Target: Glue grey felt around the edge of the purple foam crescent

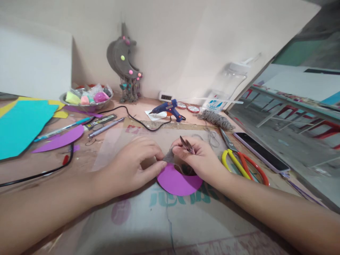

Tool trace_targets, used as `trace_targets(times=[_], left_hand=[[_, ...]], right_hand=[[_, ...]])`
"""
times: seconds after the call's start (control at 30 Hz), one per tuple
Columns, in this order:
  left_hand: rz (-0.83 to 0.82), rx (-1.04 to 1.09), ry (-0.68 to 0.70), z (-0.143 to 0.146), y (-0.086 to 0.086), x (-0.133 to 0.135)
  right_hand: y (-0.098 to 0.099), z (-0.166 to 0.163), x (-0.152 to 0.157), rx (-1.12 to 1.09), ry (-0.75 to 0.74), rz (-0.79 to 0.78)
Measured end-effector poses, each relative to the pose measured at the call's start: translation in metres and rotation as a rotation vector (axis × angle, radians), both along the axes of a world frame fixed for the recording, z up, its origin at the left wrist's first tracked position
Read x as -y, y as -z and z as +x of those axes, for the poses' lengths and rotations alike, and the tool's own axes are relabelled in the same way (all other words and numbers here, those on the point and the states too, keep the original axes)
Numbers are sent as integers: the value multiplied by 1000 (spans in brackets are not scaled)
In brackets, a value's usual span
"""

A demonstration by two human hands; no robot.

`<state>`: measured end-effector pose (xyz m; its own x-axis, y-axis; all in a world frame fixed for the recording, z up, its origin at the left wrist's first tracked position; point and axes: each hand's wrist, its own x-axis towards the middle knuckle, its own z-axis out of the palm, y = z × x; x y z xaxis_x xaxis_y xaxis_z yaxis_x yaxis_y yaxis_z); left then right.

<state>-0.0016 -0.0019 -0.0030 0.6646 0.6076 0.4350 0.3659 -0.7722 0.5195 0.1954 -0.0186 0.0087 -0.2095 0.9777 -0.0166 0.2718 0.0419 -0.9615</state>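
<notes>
A purple paper crescent (180,182) is held above the work sheet, its left horn wrapped in grey yarn (169,156). My left hand (135,163) pinches that wrapped part between thumb and fingertips. Closed around a pair of small scissors (187,144), my right hand (198,154) has its blades pointing up and left. The right thumb and index finger also meet at the yarn-wrapped tip, and the scissors' handles are hidden in the palm. A loose strand of yarn (170,223) hangs down over the sheet below the crescent.
Right of my hands lie large scissors (240,163), a phone (261,150) and a yarn skein (216,119). Behind stand a glue gun (167,108), a bottle (225,85) and a grey moon ornament (123,58). Left are a clay-filled bowl (62,99), coloured paper (23,124) and a black cord (39,174).
</notes>
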Motion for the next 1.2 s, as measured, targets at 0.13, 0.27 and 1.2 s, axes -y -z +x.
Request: trace_targets(times=[0.13,0.27,1.2], left_hand=[[40,-11,10,-1,2,0],[7,-9,0,-2,2,1],[-317,11,-252,3,-5,1]], right_hand=[[2,0,-2,-42,-46,-60],[2,0,-2,-42,-22,-58],[2,1,-1,59,78,159]])
